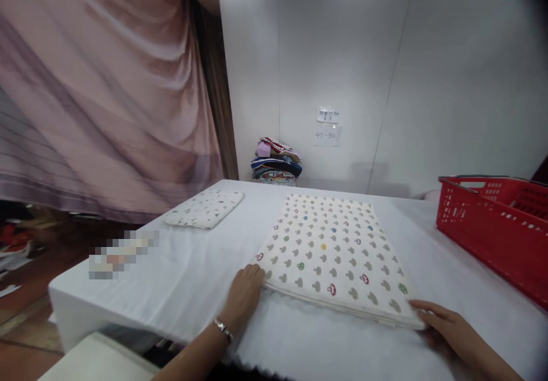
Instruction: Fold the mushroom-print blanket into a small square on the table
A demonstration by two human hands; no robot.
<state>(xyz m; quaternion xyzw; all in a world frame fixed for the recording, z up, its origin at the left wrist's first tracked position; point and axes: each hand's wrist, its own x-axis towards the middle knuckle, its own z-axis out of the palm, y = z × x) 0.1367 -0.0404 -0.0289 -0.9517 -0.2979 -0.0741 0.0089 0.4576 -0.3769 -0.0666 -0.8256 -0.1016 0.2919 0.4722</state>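
1. Mushroom cloth [329,244]: lies flat on the tabletop [192,278], directly in front of the person. Folded; several layers show along its near edge. White ground, grey-brown mushrooms, with scattered ones in red, green, blue and yellow.
2. Left hand [247,283]: at the near left corner of the mushroom cloth, fingers close together and bent over, touching the edge. Whether they pinch the fabric cannot be told. A metal bracelet [223,329] sits at the wrist.
3. Right hand [443,325]: at the near right corner, one finger reaching onto the cloth, the others partly hidden. Whether it pinches the layers cannot be told.
4. Second cloth [205,210]: folded, white with small dark motifs, lying flat at the far left of the tabletop, apart from the first.
5. Red basket [492,227]: on the right side, apart from the mushroom cloth.
6. Background: a pile of folded fabrics [276,161] beyond the far edge; two paper notes [327,136] on the white wall [342,61]; a pink curtain [107,84] at left.
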